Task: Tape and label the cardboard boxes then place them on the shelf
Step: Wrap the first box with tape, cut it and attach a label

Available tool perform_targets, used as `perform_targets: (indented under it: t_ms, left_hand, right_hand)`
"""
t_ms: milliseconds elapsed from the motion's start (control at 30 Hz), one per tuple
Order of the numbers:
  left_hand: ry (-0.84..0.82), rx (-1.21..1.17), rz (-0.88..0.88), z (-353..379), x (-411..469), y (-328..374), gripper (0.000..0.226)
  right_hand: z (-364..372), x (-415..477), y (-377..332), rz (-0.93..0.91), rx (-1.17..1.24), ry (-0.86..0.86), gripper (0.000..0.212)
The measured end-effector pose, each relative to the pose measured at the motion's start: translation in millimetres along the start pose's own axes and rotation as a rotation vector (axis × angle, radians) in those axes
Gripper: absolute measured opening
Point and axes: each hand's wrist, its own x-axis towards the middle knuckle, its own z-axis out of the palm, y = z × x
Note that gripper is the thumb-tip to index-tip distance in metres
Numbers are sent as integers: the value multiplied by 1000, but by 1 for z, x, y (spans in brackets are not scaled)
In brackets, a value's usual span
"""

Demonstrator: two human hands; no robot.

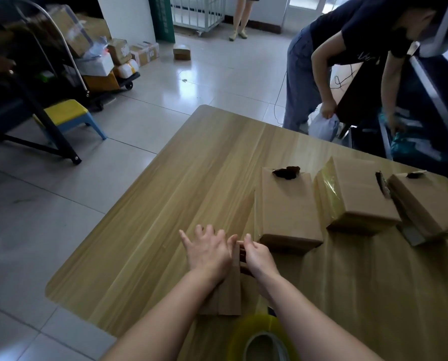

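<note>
Left hand (207, 250) lies flat with its fingers spread, pressing on the left flap of the small brown cardboard box (225, 293), which sits at the near side of the pale wooden table (165, 204). Right hand (256, 256) is curled and pinches the opposite flap at the centre seam. The seam is untaped and no label is visible.

The roll of clear yellowish tape (264, 340) lies nearest me, blurred, and neither hand holds it.

Risks, as judged:
- Freeing a hand to fetch the tape may let the flaps spring apart.
- Uneven pressure could skid the box toward the near left edge.
- The three taped brown boxes (288, 207) just to the far right crowd the work, and the nearest is close enough to be knocked.
</note>
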Motion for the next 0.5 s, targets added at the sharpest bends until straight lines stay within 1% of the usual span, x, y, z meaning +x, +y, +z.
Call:
perform_targets:
  t_ms: [100, 167, 200, 267, 300, 333, 400, 500]
  left_hand:
    - [-3, 9, 4, -1, -2, -2, 53]
    - [-43, -17, 4, -5, 3, -3, 55]
    - [-72, -21, 6, -6, 4, -4, 59]
    - [-114, -9, 0, -6, 3, -8, 79]
    - [-110, -2, -7, -6, 1, -9, 88]
    - [-92, -10, -15, -5, -1, -10, 90]
    - [-62, -97, -20, -6, -1, -11, 78]
    - [-56, -323, 16, -6, 5, -18, 63]
  right_hand:
    - [-3, -3, -1, 16, 57, -20, 47]
    - [-3, -3, -2, 21, 73, -29, 47]
    - [-3, -4, -2, 38, 95, -39, 47]
    - [-3, -2, 2, 85, 163, -47, 48]
    - [-4, -3, 3, 98, 205, -43, 49]
    - [-5, -4, 4, 107, 245, -40, 49]
    - [-6, -6, 4, 108, 282, -45, 47]
    - [-7, -7, 6, 97, 203, -67, 30]
